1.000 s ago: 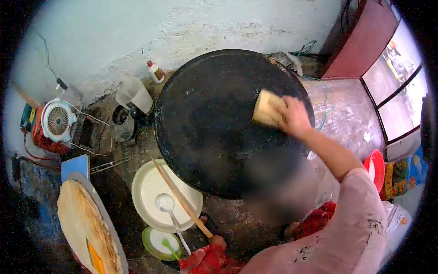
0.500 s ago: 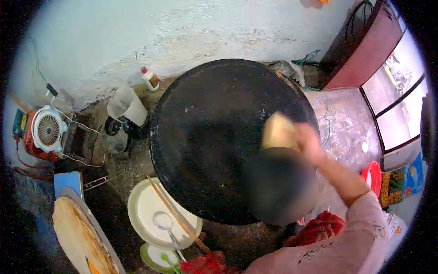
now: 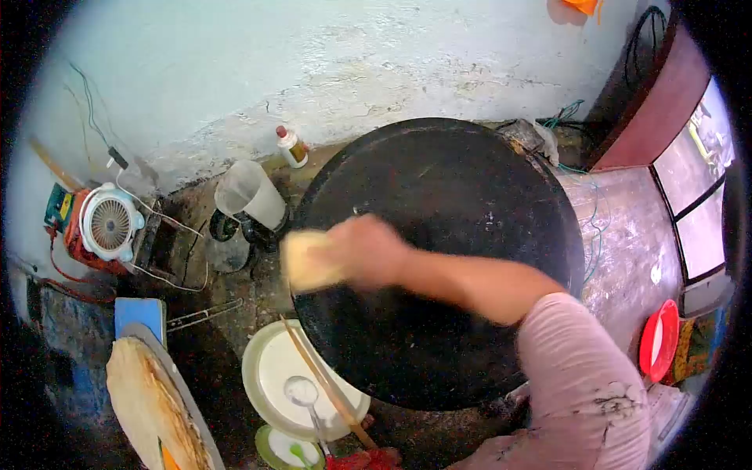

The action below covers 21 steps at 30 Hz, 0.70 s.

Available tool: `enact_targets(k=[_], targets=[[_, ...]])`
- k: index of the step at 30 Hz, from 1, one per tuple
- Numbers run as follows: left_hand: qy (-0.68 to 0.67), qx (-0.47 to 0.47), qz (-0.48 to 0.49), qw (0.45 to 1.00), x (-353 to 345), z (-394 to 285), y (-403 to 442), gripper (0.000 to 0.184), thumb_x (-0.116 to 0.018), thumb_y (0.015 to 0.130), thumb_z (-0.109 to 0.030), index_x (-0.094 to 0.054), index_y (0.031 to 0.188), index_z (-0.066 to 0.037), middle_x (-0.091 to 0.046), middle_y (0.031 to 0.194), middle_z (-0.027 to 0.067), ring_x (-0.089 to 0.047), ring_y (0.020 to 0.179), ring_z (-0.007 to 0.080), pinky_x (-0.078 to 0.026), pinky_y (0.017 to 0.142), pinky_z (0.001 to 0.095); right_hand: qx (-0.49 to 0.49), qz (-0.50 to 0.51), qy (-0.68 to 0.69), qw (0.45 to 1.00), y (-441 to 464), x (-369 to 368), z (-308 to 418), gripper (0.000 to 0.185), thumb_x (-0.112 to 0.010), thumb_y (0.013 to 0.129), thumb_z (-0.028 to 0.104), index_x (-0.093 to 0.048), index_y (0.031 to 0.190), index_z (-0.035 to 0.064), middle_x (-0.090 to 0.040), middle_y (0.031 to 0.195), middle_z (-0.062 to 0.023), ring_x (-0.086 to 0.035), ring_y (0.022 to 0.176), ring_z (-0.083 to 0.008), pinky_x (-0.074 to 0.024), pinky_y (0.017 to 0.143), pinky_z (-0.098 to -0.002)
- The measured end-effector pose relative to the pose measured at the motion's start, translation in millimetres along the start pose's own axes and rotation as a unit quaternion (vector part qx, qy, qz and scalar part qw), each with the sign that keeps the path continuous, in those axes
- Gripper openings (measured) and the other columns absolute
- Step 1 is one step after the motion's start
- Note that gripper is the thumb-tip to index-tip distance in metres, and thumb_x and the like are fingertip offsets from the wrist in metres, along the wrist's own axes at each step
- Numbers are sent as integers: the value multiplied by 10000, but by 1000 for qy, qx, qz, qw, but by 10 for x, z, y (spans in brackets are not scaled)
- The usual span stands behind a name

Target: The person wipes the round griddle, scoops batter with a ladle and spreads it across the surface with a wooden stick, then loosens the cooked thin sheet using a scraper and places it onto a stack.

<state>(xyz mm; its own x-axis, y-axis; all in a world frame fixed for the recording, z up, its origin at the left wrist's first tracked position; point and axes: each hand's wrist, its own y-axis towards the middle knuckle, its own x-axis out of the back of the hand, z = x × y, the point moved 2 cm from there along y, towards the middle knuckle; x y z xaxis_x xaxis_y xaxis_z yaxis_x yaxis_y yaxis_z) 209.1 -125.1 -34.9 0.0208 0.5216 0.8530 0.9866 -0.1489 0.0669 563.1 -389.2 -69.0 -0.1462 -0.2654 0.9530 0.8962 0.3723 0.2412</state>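
Observation:
My right hand (image 3: 366,252), blurred by motion, is closed on a pale yellow pad (image 3: 309,261), perhaps a sponge or folded cloth. It is at the left edge of a large round black griddle (image 3: 439,196), with my forearm stretched across the plate. The fingers' far side and any contact under the pad are hard to make out. I do not see my left hand. Below the griddle, a wide pale bowl (image 3: 251,368) holds white liquid, with a metal ladle (image 3: 301,392) in it and a wooden stick (image 3: 329,384) lying across it.
A small green bowl (image 3: 266,450) with a green spoon is at the bottom. Folded flatbreads (image 3: 141,392) lie at left. A blower fan (image 3: 110,223), plastic jug (image 3: 254,196) and bottle (image 3: 294,149) stand near the wall. A red basin (image 3: 654,341) is at right.
My right hand has swept the yellow pad from the griddle's right side to its left edge. The dark round blur over the lower right of the griddle is gone. The view has shifted slightly.

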Motion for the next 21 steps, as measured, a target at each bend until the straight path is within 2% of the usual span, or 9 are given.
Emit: enact_targets(k=[1, 3, 6, 9, 12, 14, 16, 17, 21], targets=[[-1, 6, -1, 1000, 7, 26, -3, 449, -399, 931, -314, -394, 1294, -50, -391, 1270, 248, -441, 1086, 428, -382, 864, 512, -68, 57, -46, 995, -125, 195, -266, 248, -641, 697, 357, -637, 739, 112, -619, 747, -106, -606, 711, -290, -491, 646, -411], [0, 13, -3, 1000, 40, 98, -40, 449, -396, 931, -317, -398, 1291, -49, -391, 1270, 248, -441, 1087, 427, -381, 866, 510, -261, -78, -161, 949, -652, 363, -1528, 251, -630, 701, 284, -610, 855, 87, -594, 844, -148, -592, 768, -299, -486, 682, -427], [1, 31, -3, 999, 152, 166, -47, 449, -392, 932, -320, -403, 1288, -46, -391, 1270, 248, -440, 1089, 426, -380, 869, 508, -585, 11, -187, 789, -1298, 926, -2586, 409, -580, 773, 338, -558, 1132, 142, -607, 1024, -123, -602, 939, -270, -500, 757, -391], [8, 39, -5, 999, 225, 187, -113, 449, -388, 933, -324, -408, 1284, -43, -391, 1270, 248, -439, 1090, 424, -379, 872, 506, -476, 60, -235, 845, -668, 563, -2723, 366, -556, 785, 360, -576, 1113, 201, -624, 977, -81, -613, 887, -266, -493, 737, -399], [10, 39, -12, 999, 250, 175, -217, 450, -384, 934, -327, -413, 1280, -41, -391, 1270, 247, -438, 1092, 422, -377, 876, 504, -330, 17, -160, 930, 445, 30, -1706, 267, -598, 724, 260, -633, 974, 172, -628, 898, -87, -608, 832, -261, -485, 721, -398], [9, 37, -17, 999, 272, 151, -273, 451, -381, 935, -329, -416, 1278, -39, -391, 1270, 247, -438, 1093, 421, -376, 878, 502, -48, 7, -171, 984, 601, -112, -491, 171, -604, 707, 244, -657, 833, 141, -645, 815, -98, -617, 728, -259, -500, 646, -418], [6, 34, -20, 999, 312, 139, -338, 452, -378, 935, -332, -420, 1275, -37, -391, 1270, 247, -437, 1094, 420, -375, 880, 501, -23, 93, 10, 995, 277, -357, 430, 109, -586, 690, 139, -639, 763, 78, -620, 782, -127, -585, 798, -294, -466, 722, -438], [5, 34, -23, 999, 331, 140, -357, 452, -377, 936, -333, -422, 1274, -36, -391, 1270, 247, -437, 1094, 420, -375, 881, 500, 106, 9, 58, 993, -223, -210, 788, 115, -550, 718, 135, -615, 755, 47, -611, 819, -138, -572, 811, -306, -448, 769, -454], [2, 31, -28, 999, 384, 173, -418, 454, -371, 937, -337, -428, 1269, -33, -390, 1270, 247, -436, 1097, 418, -373, 885, 497, 159, -4, 294, 943, -1802, 601, 946, 499, -568, 608, 103, -611, 1094, 205, -565, 978, -89, -514, 941, -281, -401, 837, -418]])
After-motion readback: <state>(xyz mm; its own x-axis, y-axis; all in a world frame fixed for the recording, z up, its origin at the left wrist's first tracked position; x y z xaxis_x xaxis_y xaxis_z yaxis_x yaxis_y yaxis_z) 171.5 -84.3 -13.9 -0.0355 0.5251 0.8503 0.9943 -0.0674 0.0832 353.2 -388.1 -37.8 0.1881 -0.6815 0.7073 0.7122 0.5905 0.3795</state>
